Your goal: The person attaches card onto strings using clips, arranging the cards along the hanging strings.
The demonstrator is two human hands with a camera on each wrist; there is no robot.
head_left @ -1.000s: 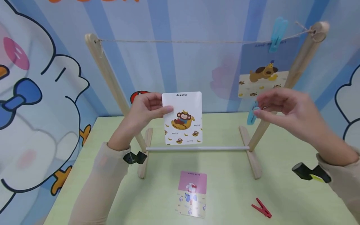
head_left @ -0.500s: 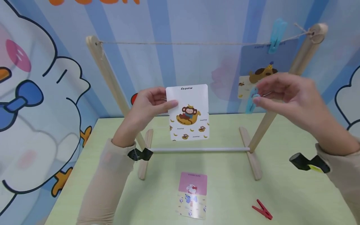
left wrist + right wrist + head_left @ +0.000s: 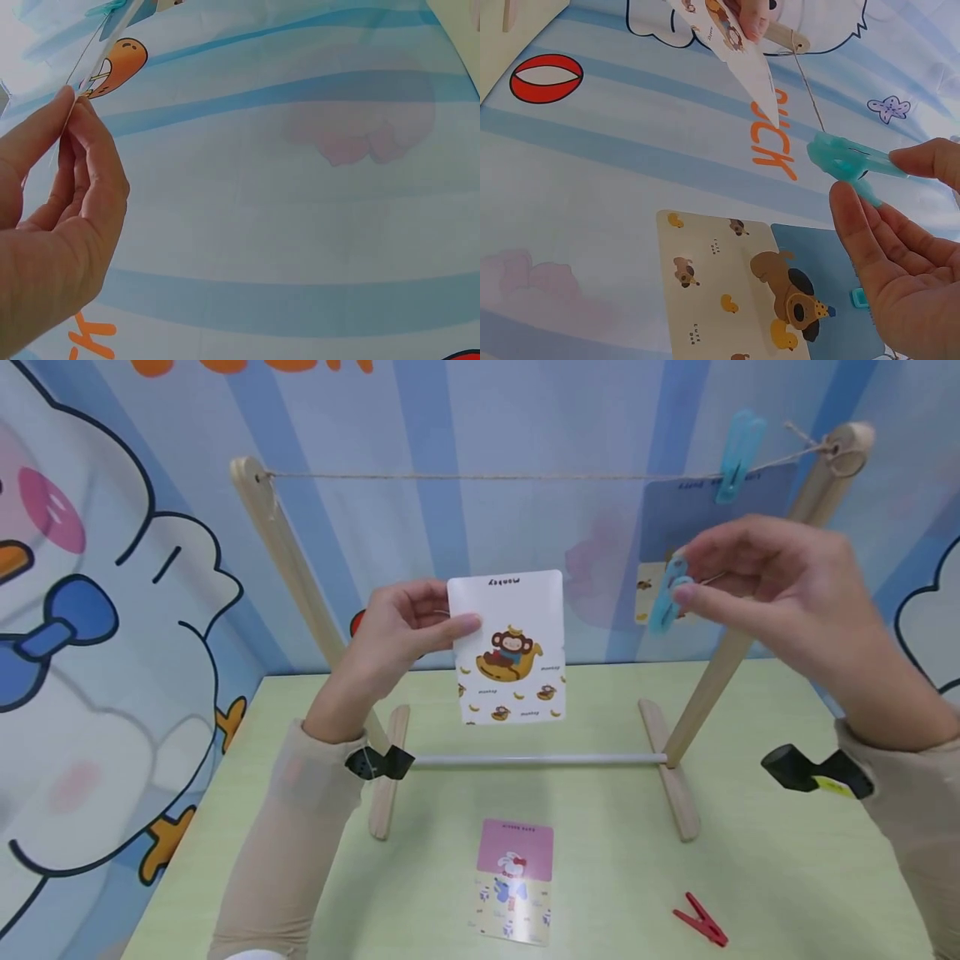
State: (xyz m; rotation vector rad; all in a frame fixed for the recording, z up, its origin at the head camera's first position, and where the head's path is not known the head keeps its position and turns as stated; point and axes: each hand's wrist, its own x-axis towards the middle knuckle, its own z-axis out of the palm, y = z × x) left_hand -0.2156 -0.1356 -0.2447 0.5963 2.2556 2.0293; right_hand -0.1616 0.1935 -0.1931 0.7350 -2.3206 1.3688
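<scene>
My left hand (image 3: 401, 635) pinches the left edge of a white monkey card (image 3: 510, 647), thumb on its front. The card is upright in front of the rack, below the string, its printed title upside down. In the left wrist view that hand (image 3: 75, 172) holds the card nearly edge-on. My right hand (image 3: 772, 577) pinches a light blue clothespin (image 3: 667, 597) between thumb and fingers, to the right of the card. The right wrist view shows this clothespin (image 3: 847, 157) by its handles. Behind the hand a dog card (image 3: 780, 292) hangs on the string, partly hidden in the head view.
A wooden rack (image 3: 292, 560) bears a string (image 3: 450, 476) between two posts, with a white bar (image 3: 525, 760) low down. Another blue clothespin (image 3: 738, 456) clips the dog card. On the table (image 3: 600, 877) lie a pink rabbit card (image 3: 513, 881) and a red clothespin (image 3: 701, 920).
The monkey card has moved up and slightly right in my left hand. My right hand has risen with the blue clothespin and now covers more of the dog card.
</scene>
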